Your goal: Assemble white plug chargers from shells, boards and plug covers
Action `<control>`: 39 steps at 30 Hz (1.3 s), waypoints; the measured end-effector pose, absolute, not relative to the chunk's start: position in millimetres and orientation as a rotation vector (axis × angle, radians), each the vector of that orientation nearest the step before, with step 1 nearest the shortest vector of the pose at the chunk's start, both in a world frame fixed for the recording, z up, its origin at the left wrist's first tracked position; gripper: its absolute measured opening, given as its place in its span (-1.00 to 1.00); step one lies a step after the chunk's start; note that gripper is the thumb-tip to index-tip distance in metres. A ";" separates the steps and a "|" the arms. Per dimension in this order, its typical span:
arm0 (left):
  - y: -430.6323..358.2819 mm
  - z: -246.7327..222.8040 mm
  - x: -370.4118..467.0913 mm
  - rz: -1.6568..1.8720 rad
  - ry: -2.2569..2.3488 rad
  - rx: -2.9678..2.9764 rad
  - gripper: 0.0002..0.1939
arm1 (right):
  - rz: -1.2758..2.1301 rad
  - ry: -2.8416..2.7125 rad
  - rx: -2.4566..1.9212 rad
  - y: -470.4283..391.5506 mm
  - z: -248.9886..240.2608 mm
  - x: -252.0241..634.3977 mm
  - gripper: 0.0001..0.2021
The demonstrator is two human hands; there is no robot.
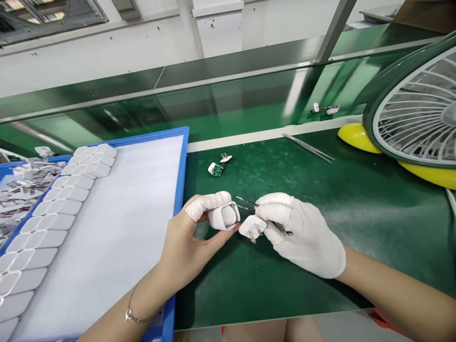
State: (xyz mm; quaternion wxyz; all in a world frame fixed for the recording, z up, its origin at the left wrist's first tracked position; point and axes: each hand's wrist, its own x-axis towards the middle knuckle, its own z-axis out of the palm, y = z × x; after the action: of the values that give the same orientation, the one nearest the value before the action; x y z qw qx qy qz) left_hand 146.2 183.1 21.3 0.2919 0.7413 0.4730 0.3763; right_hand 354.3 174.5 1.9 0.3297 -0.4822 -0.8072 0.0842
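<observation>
My left hand [190, 240], with a white finger cot on one finger, grips a small white charger housing [221, 217], its open end turned to the right. My right hand [299, 232] wears a white glove and is closed on dark tweezers [245, 203], whose tips reach to the housing's opening. A white plug plate [252, 227] with two metal prongs sits between the hands, just below the tweezers. A bit of red wire shows between plate and housing. Whether the right fingers also touch the plate is hard to see. Inside the housing something pale is visible.
Left stands a blue tray [185, 156] with rows of white housings [66, 193]; beside it, a blue bin holds wired plug parts [21, 194]. A circuit board [215, 169] with a plug lies beyond my hands. Silver tweezers [308, 147] and a fan [420, 114] are to the right.
</observation>
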 end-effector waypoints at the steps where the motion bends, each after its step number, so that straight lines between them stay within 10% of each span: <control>1: 183.3 21.4 146.0 0.988 1.263 1.986 -0.61 | 0.227 -2.114 -1.259 174.5 2.2 354.5 -0.83; 28: 185.9 27.5 144.3 1.136 1.190 1.648 -0.38 | 0.288 -1.958 -1.311 178.4 -4.2 355.5 -0.96; 39: 191.1 36.4 145.8 1.343 1.174 1.297 -0.81 | 0.153 -2.509 -1.388 194.3 -25.4 352.8 -0.65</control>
State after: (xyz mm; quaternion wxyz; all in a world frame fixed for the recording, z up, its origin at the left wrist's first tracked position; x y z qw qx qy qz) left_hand 145.8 191.1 36.4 0.4512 0.5248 0.4749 0.5436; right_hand 352.8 194.3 -25.4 0.1344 -0.4791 -0.8658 0.0529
